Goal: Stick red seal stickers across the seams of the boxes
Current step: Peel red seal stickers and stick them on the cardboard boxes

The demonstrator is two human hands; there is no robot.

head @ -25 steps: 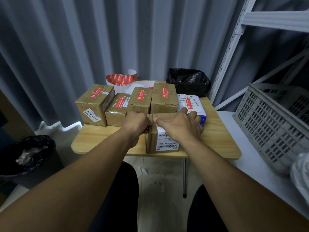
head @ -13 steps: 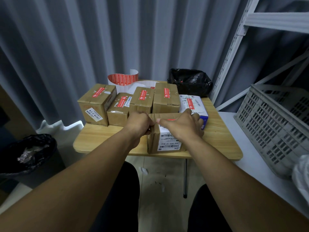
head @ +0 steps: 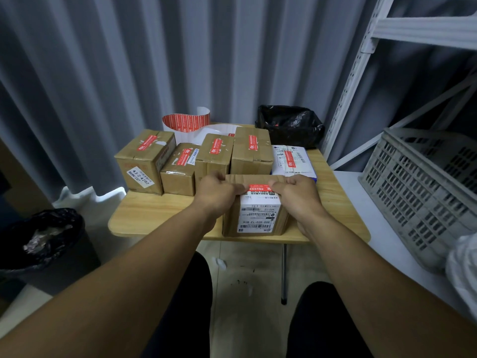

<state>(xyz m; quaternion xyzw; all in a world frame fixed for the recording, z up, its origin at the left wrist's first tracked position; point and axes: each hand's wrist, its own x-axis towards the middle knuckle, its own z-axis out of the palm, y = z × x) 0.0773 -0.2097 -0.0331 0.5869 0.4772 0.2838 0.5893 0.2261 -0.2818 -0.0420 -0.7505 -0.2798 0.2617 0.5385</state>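
Note:
A brown cardboard box (head: 254, 218) with a white shipping label stands at the table's front edge. A red seal sticker (head: 259, 188) lies across its top front edge. My left hand (head: 219, 193) grips the box's top left corner, thumb at the sticker's left end. My right hand (head: 296, 193) grips the top right corner, thumb at the sticker's right end. Behind it stands a row of boxes with red stickers on top: three brown boxes (head: 144, 161) (head: 214, 156) (head: 251, 151) and a white and blue box (head: 291, 161).
A curled sheet of red stickers (head: 185, 122) and a black bag (head: 289, 125) sit at the back of the small wooden table (head: 165, 215). A grey crate (head: 426, 182) stands on a white surface to the right, a black-lined bin (head: 38, 239) on the floor to the left.
My hands have slid apart along the box's top edge, uncovering the red sticker that they hid before. The box has stayed in place.

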